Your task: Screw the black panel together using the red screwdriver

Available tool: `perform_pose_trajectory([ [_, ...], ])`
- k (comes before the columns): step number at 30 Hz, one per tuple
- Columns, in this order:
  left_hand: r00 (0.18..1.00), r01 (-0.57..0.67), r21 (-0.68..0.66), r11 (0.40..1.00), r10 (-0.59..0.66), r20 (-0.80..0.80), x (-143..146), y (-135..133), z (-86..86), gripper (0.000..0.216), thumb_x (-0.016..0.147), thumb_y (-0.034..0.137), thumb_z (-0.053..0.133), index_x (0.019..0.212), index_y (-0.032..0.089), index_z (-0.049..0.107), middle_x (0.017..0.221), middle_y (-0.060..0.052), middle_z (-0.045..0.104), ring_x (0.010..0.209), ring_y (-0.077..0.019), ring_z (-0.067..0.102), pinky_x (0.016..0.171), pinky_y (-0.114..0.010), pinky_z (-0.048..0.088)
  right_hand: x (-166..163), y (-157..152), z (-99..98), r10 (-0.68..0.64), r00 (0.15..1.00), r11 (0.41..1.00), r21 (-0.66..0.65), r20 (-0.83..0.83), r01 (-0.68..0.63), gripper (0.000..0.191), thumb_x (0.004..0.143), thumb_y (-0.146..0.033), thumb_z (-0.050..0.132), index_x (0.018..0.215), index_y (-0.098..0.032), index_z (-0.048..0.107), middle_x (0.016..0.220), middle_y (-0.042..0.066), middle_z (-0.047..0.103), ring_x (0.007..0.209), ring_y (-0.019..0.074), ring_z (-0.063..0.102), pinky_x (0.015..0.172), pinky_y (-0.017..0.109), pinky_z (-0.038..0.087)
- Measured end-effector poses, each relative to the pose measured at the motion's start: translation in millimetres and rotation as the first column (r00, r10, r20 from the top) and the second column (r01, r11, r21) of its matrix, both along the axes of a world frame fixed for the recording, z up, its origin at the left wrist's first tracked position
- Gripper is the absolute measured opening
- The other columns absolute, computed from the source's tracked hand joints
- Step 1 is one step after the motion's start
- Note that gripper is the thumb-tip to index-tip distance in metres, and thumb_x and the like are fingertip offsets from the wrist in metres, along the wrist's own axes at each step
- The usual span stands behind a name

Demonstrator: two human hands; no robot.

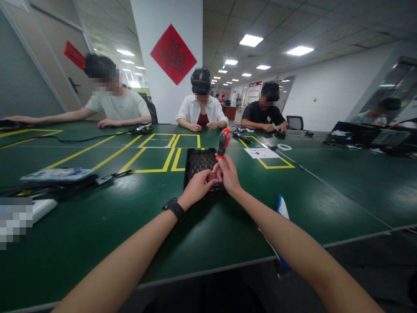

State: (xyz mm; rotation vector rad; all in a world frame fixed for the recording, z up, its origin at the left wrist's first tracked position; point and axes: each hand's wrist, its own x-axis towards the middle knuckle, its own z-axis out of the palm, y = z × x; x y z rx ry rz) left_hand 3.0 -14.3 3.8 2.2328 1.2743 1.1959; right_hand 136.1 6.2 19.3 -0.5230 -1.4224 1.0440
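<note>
One large room (pixel 332 82) extends beyond the left hand (pixel 198 188) and right hand (pixel 230 177), under a grey tiled ceiling (pixel 276 19) with several lit panels (pixel 250 40). Beneath both hands spreads a glossy green desk (pixel 97 217), seamed and marked ahead of them with yellow outlines (pixel 146 171). A white column (pixel 143 26) rises farther ahead, bearing a red diamond sign (pixel 173 54). Four seated people (pixel 185 111) are well beyond the hands. Directly under the fingertips, a black open case (pixel 188 169) lies on the desk. White paper (pixel 260 153) lies ahead and right of the hands. The right hand pinches a red-and-black screwdriver (pixel 223 141), handle up, its shaft pointing into the case; the left hand's fingers bunch beside the shaft, and whether they grip anything I cannot tell.
</note>
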Motion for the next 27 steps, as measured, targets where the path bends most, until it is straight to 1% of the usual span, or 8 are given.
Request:
perform_pose_trajectory([
  [3, 1.0, -0.027, -0.029, 0.999, 0.027, 0.005, -0.8, 0.8, -1.8, 0.02, 0.074, 0.035, 0.063, 0.073, 0.015, 0.059, 0.067, 0.001, 0.06, 0.059, -0.0117, 0.051, 0.057, -0.023, 0.036, -0.3, -2.6, 1.9, -0.024, 0.999, 1.0, 0.012, 0.022, 0.024, 0.033, 0.085, -0.046, 0.048, 0.106, -0.021, 0.046, 0.059, -0.006, 0.056, 0.036, 0.0035, 0.037, 0.037, 0.016, 0.028],
  [5, 0.999, -0.022, -0.042, 0.999, 0.023, 0.022, -1.9, 1.7, -3.3, 0.019, 0.074, 0.034, 0.063, 0.075, 0.015, 0.062, 0.069, 0.0, 0.063, 0.061, -0.0119, 0.053, 0.059, -0.023, 0.038, -0.3, -3.6, 3.3, -0.05, 0.998, 0.998, 0.026, 0.024, 0.049, 0.032, 0.085, -0.046, 0.047, 0.105, -0.02, 0.048, 0.059, -0.006, 0.055, 0.04, 0.0045, 0.04, 0.041, 0.017, 0.032],
  [9, 0.999, 0.005, -0.027, 1.0, -0.003, 0.045, -2.9, 3.1, -5.2, 0.017, 0.075, 0.031, 0.062, 0.08, 0.016, 0.067, 0.076, -0.003, 0.068, 0.067, -0.0142, 0.059, 0.066, -0.025, 0.043, 0.0, -2.1, 3.1, -0.068, 0.998, 0.997, 0.027, -0.011, 0.068, 0.036, 0.089, -0.043, 0.037, 0.11, -0.018, 0.051, 0.059, -0.003, 0.055, 0.048, 0.0073, 0.045, 0.048, 0.019, 0.038],
  [11, 0.998, 0.028, -0.052, 0.998, -0.025, 0.062, -2.6, 3.3, -5.7, 0.017, 0.077, 0.029, 0.06, 0.083, 0.016, 0.068, 0.079, -0.003, 0.069, 0.07, -0.015, 0.061, 0.068, -0.026, 0.044, 0.1, -0.4, 1.8, -0.066, 0.998, 0.997, 0.026, -0.02, 0.067, 0.037, 0.09, -0.04, 0.035, 0.114, -0.017, 0.05, 0.057, -0.003, 0.054, 0.046, 0.0072, 0.041, 0.046, 0.019, 0.035],
  [15, 0.988, 0.073, -0.117, 0.99, -0.056, 0.147, -1.4, 2.4, -4.5, 0.016, 0.078, 0.027, 0.058, 0.087, 0.016, 0.066, 0.08, -0.004, 0.07, 0.07, -0.015, 0.064, 0.067, -0.025, 0.048, -0.2, 0.4, 1.0, -0.09, 0.996, 0.995, 0.04, -0.011, 0.09, 0.031, 0.088, -0.037, 0.041, 0.112, -0.019, 0.048, 0.057, -0.005, 0.053, 0.041, 0.0052, 0.035, 0.041, 0.018, 0.027],
  [20, 0.99, 0.029, -0.081, 0.996, -0.017, 0.138, 0.1, -0.3, 0.8, 0.016, 0.069, 0.029, 0.068, 0.077, 0.016, 0.063, 0.072, -0.001, 0.067, 0.065, -0.013, 0.061, 0.063, -0.023, 0.047, -0.6, -4.5, 5.0, -0.076, 0.997, 0.997, 0.035, 0.023, 0.075, 0.03, 0.087, -0.041, 0.046, 0.109, -0.021, 0.046, 0.056, -0.007, 0.052, 0.041, 0.0049, 0.036, 0.041, 0.017, 0.027],
  [24, 0.992, 0.009, -0.083, 0.997, 0.001, 0.123, 0.7, -1.0, 1.4, 0.017, 0.069, 0.029, 0.068, 0.074, 0.015, 0.062, 0.07, -0.001, 0.066, 0.061, -0.0122, 0.058, 0.06, -0.023, 0.045, -0.9, -6.2, 5.6, -0.084, 0.996, 0.995, 0.047, 0.021, 0.083, 0.029, 0.085, -0.041, 0.05, 0.106, -0.021, 0.046, 0.06, -0.005, 0.055, 0.048, 0.0067, 0.047, 0.049, 0.019, 0.039],
  [27, 0.995, 0.011, -0.084, 0.996, -0.002, 0.105, 0.5, -1.5, 1.6, 0.013, 0.072, 0.026, 0.064, 0.077, 0.014, 0.064, 0.072, -0.002, 0.067, 0.063, -0.0133, 0.059, 0.062, -0.024, 0.045, -1.2, -3.9, 3.1, -0.07, 0.998, 0.997, 0.033, -0.011, 0.07, 0.029, 0.086, -0.042, 0.045, 0.104, -0.02, 0.048, 0.065, -0.003, 0.058, 0.057, 0.009, 0.054, 0.057, 0.022, 0.045],
])
